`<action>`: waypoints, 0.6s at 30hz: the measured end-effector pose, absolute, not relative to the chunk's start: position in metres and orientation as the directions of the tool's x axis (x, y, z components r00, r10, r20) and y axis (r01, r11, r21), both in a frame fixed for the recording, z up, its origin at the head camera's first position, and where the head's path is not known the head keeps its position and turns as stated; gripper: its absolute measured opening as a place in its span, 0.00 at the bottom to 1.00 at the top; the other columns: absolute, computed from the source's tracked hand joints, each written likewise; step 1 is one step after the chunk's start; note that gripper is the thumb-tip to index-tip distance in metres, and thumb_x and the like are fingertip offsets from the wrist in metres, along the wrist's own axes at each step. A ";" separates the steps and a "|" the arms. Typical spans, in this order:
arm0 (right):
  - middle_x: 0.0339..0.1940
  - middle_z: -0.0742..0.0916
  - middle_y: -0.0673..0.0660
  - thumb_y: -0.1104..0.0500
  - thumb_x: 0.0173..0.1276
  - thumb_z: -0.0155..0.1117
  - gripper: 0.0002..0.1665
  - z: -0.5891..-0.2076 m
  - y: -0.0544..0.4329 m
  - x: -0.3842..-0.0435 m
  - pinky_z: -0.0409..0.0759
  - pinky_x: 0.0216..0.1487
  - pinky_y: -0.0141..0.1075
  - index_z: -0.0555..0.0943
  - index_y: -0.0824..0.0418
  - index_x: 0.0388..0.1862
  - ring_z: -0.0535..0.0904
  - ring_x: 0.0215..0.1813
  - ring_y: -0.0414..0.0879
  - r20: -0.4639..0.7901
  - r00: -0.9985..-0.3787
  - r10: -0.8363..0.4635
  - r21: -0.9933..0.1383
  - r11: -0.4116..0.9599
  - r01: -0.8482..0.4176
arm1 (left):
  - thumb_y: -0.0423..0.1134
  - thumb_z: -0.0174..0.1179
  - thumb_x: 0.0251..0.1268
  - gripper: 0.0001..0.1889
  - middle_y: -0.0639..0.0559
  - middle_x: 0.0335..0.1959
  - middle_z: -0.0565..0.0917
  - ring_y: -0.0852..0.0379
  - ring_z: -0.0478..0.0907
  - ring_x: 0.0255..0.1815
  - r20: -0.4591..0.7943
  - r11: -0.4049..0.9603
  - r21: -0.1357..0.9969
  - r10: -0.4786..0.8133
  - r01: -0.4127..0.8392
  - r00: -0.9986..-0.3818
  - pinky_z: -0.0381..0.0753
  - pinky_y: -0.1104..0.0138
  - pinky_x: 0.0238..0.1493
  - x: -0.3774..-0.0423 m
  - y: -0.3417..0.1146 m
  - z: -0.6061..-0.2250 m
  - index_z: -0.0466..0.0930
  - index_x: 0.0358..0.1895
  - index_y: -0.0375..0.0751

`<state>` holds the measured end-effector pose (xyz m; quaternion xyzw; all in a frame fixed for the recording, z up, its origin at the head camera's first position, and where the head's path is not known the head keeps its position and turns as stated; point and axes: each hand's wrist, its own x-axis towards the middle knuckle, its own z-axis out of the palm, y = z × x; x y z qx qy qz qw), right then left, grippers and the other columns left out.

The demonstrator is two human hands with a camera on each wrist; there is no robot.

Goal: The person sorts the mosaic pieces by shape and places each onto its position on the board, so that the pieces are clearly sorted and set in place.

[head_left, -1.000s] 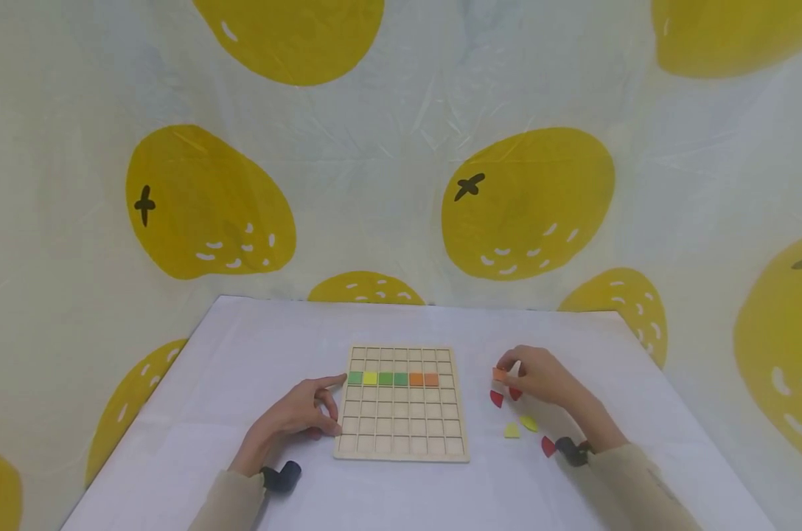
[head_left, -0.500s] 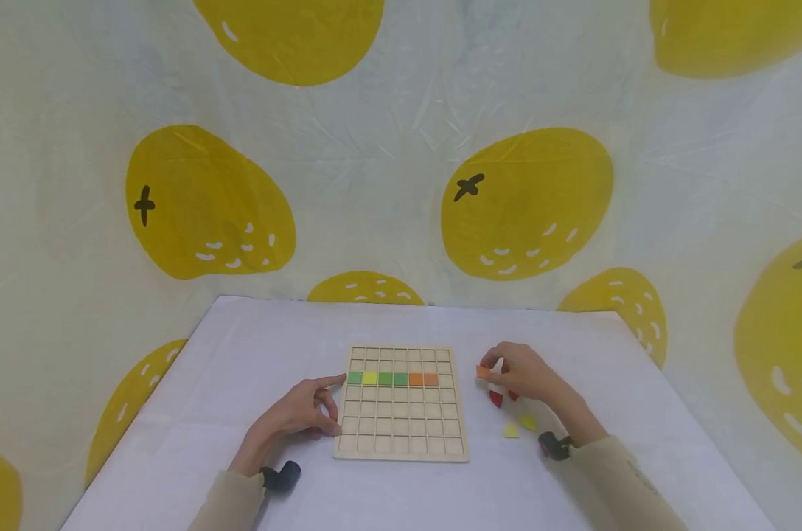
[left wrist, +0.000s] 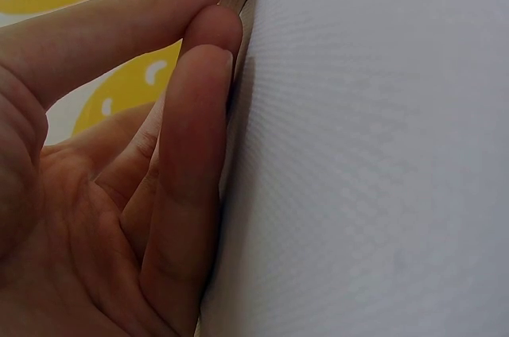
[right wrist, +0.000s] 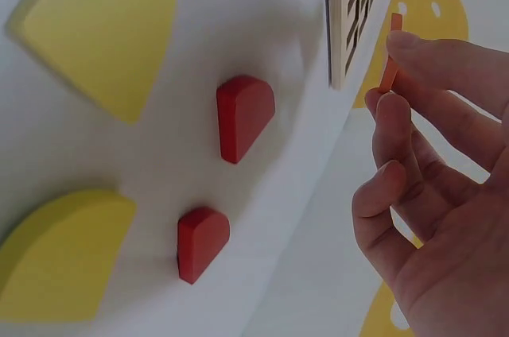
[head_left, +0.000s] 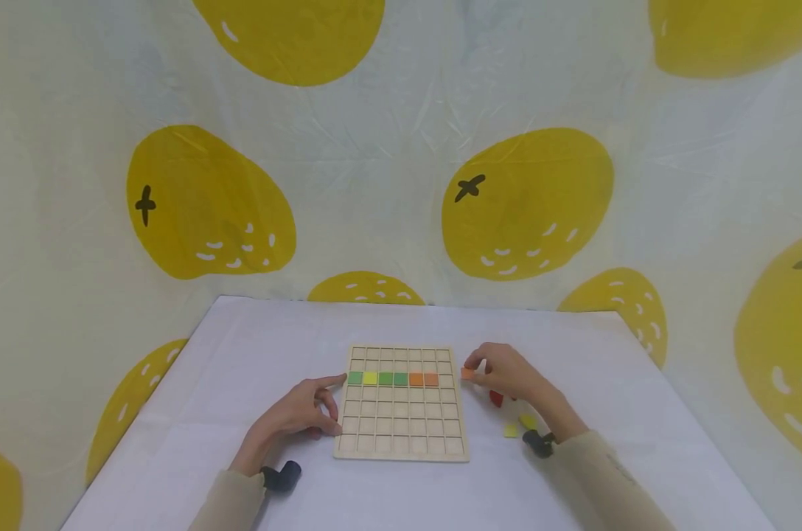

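A wooden grid board [head_left: 402, 445] lies on the white table. One row holds green [head_left: 393, 378], yellow [head_left: 371, 378] and orange [head_left: 424, 379] square tiles from the left edge rightward; that row's rightmost cell is bare. My left hand [head_left: 301, 408] touches the board's left side, index finger near the tile row and thumb lower down. Just off the board's right edge, my right hand [head_left: 510, 372] pinches an orange square tile [head_left: 466, 374] between thumb and fingers. The right wrist view shows this tile [right wrist: 391, 59] edge-on, held above the table.
Below the right hand lie loose red quarter-round pieces [right wrist: 246, 114] and yellow pieces [right wrist: 103, 27], partly hidden by the forearm in the head view. A curtain with yellow fruit prints [head_left: 527, 203] hangs behind the table [head_left: 275, 332].
My right hand has moved left with the orange tile, from above the loose pieces to the board's right edge. The left hand and the board have stayed put.
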<state>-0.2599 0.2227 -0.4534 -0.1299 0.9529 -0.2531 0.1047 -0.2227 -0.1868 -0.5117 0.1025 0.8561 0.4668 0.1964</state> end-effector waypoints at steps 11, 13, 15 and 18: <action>0.41 0.87 0.47 0.55 0.67 0.74 0.11 -0.464 0.213 -0.267 0.76 0.36 0.34 0.88 0.53 0.47 0.76 0.34 0.41 -0.074 -0.913 -0.400 -0.481 0.816 -0.319 | 0.34 0.81 0.45 0.53 0.52 0.29 0.83 0.58 0.73 0.21 -0.239 0.544 0.839 0.363 -0.003 -0.900 0.79 0.63 0.25 -0.223 -0.187 -0.512 0.64 0.79 0.40; 0.41 0.87 0.47 0.54 0.67 0.74 0.11 -0.465 0.210 -0.269 0.76 0.36 0.35 0.89 0.53 0.46 0.76 0.34 0.42 -0.083 -0.912 -0.401 -0.483 0.817 -0.315 | 0.34 0.81 0.45 0.53 0.52 0.29 0.83 0.58 0.73 0.21 -0.241 0.546 0.838 0.362 -0.005 -0.900 0.79 0.63 0.25 -0.223 -0.187 -0.512 0.64 0.79 0.40; 0.41 0.87 0.47 0.54 0.66 0.75 0.11 -0.465 0.208 -0.269 0.77 0.37 0.35 0.89 0.54 0.46 0.76 0.34 0.42 -0.088 -0.912 -0.401 -0.479 0.820 -0.314 | 0.34 0.81 0.45 0.53 0.52 0.29 0.83 0.58 0.74 0.21 -0.242 0.548 0.837 0.362 -0.004 -0.900 0.79 0.63 0.25 -0.223 -0.187 -0.512 0.64 0.79 0.40; 0.41 0.87 0.48 0.54 0.66 0.75 0.11 -0.466 0.205 -0.270 0.77 0.39 0.36 0.89 0.54 0.45 0.76 0.35 0.42 -0.095 -0.913 -0.396 -0.482 0.821 -0.306 | 0.34 0.81 0.44 0.53 0.52 0.29 0.83 0.58 0.74 0.21 -0.244 0.551 0.834 0.358 -0.007 -0.901 0.79 0.63 0.25 -0.223 -0.187 -0.512 0.64 0.79 0.40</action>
